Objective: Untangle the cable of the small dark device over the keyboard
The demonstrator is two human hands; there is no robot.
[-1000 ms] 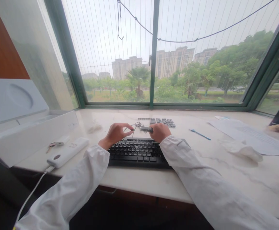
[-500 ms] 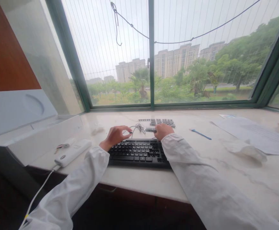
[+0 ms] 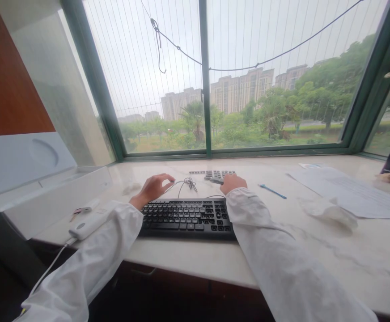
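Observation:
A black keyboard (image 3: 184, 219) lies along the front of the counter; several keycaps are off its right side. My left hand (image 3: 153, 190) is above the keyboard's upper left corner, thumb and forefinger pinched on a small dark piece (image 3: 172, 181) too small to name. At the upper right, my right hand (image 3: 233, 183) is closed around a slim dark tool (image 3: 217, 180) pointing left; its kind is unclear. Between the hands, behind the keyboard, lies a coiled thin cable (image 3: 190, 184). Loose dark keycaps (image 3: 211, 172) stand in rows farther back, partly behind the tool.
A white power strip (image 3: 87, 226) and a white open box (image 3: 64, 190) are at left. On the right lie a blue stick-like tool (image 3: 273, 191), crumpled tissue (image 3: 331, 212) and printed paper (image 3: 352, 192). The window frame (image 3: 168, 155) borders the counter's back.
My hands have moved apart: the left with its small piece goes left from the coil, the right with its tool draws slightly right. The whole view has shifted a little.

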